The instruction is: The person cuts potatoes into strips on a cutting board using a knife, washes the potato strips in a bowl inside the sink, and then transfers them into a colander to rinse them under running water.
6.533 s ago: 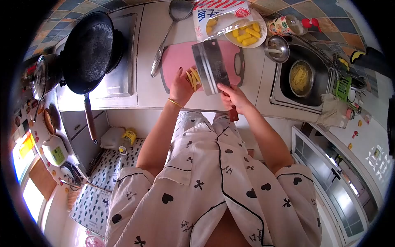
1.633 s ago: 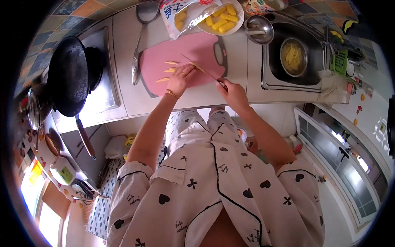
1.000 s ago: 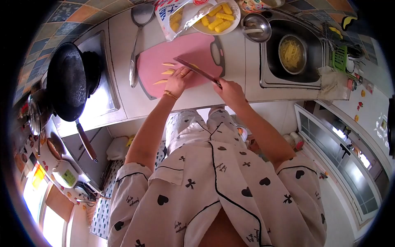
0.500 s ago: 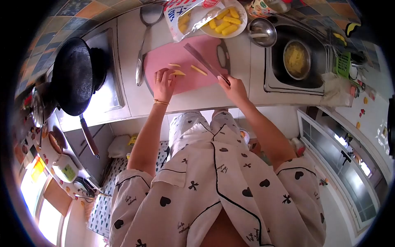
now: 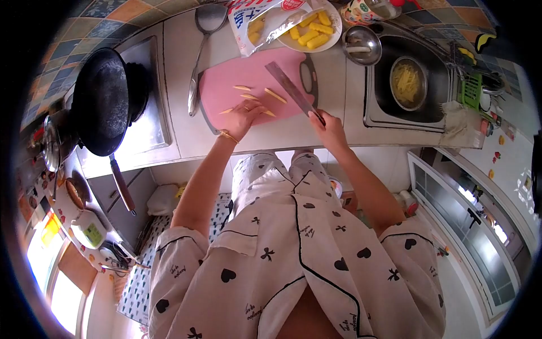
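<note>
My right hand (image 5: pixel 328 131) is wrapped round the handle of a cleaver (image 5: pixel 293 89), whose blade is tilted up and to the left over the pink cutting board (image 5: pixel 226 79). Several pale yellow slices lie spread on the board, among them one slice (image 5: pixel 275 95) left of the blade. My left hand (image 5: pixel 244 117) is low over the board, its fingertips at a slice (image 5: pixel 267 112) near the front edge. Whether those fingers grip that slice is too small to tell.
Behind the board are a plastic bag (image 5: pixel 254 28) and a plate of yellow pieces (image 5: pixel 333 42). A slotted ladle (image 5: pixel 195 85) lies left; a black wok (image 5: pixel 101 101) stands farther left. Right are a steel bowl (image 5: pixel 362 45) and the sink (image 5: pixel 384 116), holding a bowl of yellow strips (image 5: pixel 407 85).
My left hand has moved right across the board, from the left slices toward the front middle one. The cleaver has shifted slightly right and stays in my right hand.
</note>
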{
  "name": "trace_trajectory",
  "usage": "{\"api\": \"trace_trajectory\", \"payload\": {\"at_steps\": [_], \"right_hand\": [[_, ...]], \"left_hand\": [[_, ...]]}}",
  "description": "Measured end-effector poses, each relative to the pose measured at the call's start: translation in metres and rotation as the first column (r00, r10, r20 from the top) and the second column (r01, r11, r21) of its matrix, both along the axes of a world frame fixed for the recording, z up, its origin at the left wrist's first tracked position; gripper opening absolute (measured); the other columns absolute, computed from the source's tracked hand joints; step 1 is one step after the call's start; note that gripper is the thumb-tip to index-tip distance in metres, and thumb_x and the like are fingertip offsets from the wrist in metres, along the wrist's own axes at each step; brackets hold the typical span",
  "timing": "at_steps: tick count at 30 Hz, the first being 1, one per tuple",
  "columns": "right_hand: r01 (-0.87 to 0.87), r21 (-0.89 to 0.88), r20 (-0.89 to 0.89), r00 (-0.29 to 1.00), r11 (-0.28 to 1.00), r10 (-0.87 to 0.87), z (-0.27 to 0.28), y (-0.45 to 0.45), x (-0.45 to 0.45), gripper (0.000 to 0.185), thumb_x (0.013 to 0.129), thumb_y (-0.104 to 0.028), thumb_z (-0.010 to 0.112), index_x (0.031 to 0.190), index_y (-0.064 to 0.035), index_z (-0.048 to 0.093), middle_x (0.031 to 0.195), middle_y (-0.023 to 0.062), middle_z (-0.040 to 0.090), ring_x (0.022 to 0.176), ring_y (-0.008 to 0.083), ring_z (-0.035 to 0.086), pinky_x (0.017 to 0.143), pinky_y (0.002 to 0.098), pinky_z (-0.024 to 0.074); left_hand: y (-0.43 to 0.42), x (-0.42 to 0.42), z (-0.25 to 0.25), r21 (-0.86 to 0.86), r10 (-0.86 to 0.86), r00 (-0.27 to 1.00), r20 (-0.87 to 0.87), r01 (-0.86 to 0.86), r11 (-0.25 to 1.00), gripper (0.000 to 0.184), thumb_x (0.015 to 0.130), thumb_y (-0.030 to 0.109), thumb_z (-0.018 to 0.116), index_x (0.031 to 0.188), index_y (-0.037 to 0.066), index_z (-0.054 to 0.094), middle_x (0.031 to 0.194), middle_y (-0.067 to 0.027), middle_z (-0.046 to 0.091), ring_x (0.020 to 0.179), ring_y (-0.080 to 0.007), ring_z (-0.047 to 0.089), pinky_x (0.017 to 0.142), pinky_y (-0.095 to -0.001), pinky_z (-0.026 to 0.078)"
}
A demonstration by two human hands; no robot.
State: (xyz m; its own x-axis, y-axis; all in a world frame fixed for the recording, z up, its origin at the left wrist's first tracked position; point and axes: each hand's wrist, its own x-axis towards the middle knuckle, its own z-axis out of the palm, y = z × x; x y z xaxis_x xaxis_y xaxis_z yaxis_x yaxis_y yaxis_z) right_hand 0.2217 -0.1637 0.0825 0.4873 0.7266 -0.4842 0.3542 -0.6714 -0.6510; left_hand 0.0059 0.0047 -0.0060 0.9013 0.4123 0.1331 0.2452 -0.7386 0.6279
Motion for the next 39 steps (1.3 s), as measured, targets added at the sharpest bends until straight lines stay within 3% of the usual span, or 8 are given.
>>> {"api": "trace_trajectory", "payload": {"at_steps": [4, 10, 16, 25, 39], "right_hand": [[-0.061, 0.070, 0.018, 0.998, 0.996, 0.060, 0.007, -0.004, -0.007, 0.032, 0.088, -0.035, 0.055, 0.099, -0.0062, 0.064, 0.070, 0.0170, 0.063, 0.065, 0.0326, 0.063, 0.058, 0.0383, 0.0482], [-0.232, 0.020, 0.068, 0.971, 0.973, 0.230, 0.018, -0.002, -0.026, 0.028, 0.088, -0.033, 0.056, 0.098, -0.0075, 0.063, 0.070, 0.0137, 0.064, 0.064, 0.0318, 0.063, 0.059, 0.0387, 0.0491], [-0.192, -0.036, 0.035, 0.980, 0.981, 0.194, 0.015, -0.007, -0.042, 0.029, 0.089, -0.034, 0.054, 0.100, -0.0079, 0.063, 0.068, 0.0130, 0.064, 0.063, 0.0317, 0.062, 0.060, 0.0392, 0.0491], [-0.182, -0.068, 0.010, 0.983, 0.981, 0.183, 0.019, -0.010, -0.039, 0.033, 0.089, -0.036, 0.052, 0.098, -0.0066, 0.064, 0.073, 0.0155, 0.065, 0.069, 0.0329, 0.063, 0.065, 0.0406, 0.0497], [-0.242, -0.084, 0.054, 0.968, 0.967, 0.246, -0.009, -0.004, -0.038, 0.030, 0.089, -0.035, 0.053, 0.097, -0.0084, 0.064, 0.074, 0.0155, 0.065, 0.071, 0.0349, 0.063, 0.066, 0.0428, 0.0491]], "left_hand": [[-0.009, 0.001, 0.005, 0.109, 0.040, 0.998, 0.040, -0.044, 0.993, 0.028, 0.072, 0.010, 0.056, 0.099, 0.013, 0.064, 0.104, -0.0034, 0.060, 0.097, -0.0236, 0.056, 0.082, -0.0353, 0.048], [-0.019, -0.013, -0.001, 0.088, 0.068, 0.998, 0.001, -0.068, 0.994, 0.028, 0.070, 0.011, 0.057, 0.097, 0.010, 0.063, 0.105, -0.0013, 0.059, 0.098, -0.0226, 0.056, 0.081, -0.0339, 0.048], [-0.021, 0.000, 0.016, 0.118, 0.098, 0.993, 0.069, -0.106, 0.987, 0.027, 0.068, 0.010, 0.060, 0.095, 0.012, 0.063, 0.102, -0.0009, 0.059, 0.098, -0.0195, 0.056, 0.079, -0.0323, 0.049], [-0.023, 0.004, 0.002, 0.102, 0.122, 0.987, 0.108, -0.133, 0.986, 0.022, 0.068, 0.007, 0.062, 0.090, 0.011, 0.063, 0.095, -0.0006, 0.060, 0.093, -0.0190, 0.059, 0.073, -0.0304, 0.051], [-0.027, 0.003, 0.004, 0.101, 0.160, 0.985, 0.070, -0.167, 0.981, 0.022, 0.072, 0.008, 0.062, 0.093, 0.012, 0.063, 0.096, -0.0002, 0.060, 0.094, -0.0200, 0.058, 0.071, -0.0322, 0.052]]}}
